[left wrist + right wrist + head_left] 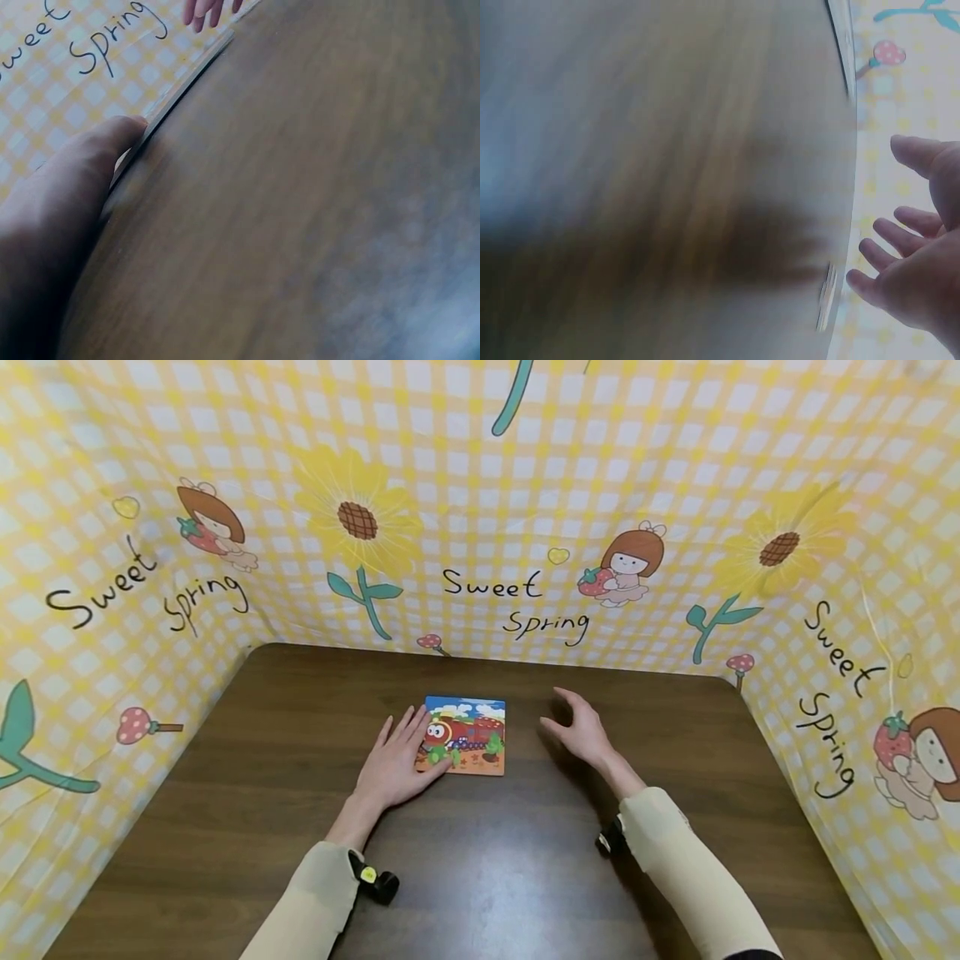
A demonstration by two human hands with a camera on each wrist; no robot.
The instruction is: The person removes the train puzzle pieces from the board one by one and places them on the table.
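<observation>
A small square picture board (468,727) with a cartoon red train, blue sky and green plants lies flat on the wooden table. My left hand (392,768) rests at its left side, fingers straight and spread along that edge, the thumb laid over its lower left part. From the left wrist, the thumb (112,142) shows against the thin edge of the board (184,86). To the right of the board, apart from it, my right hand (583,731) is held with thumb and fingers parted and nothing between them; its loosely bent fingers show in the right wrist view.
The brown table (480,868) ends at the back and sides against a yellow-checked cloth (480,510) printed with sunflowers and lettering. Both sleeves carry dark wrist cameras, one at the left wrist (382,885) and one at the right wrist (611,837).
</observation>
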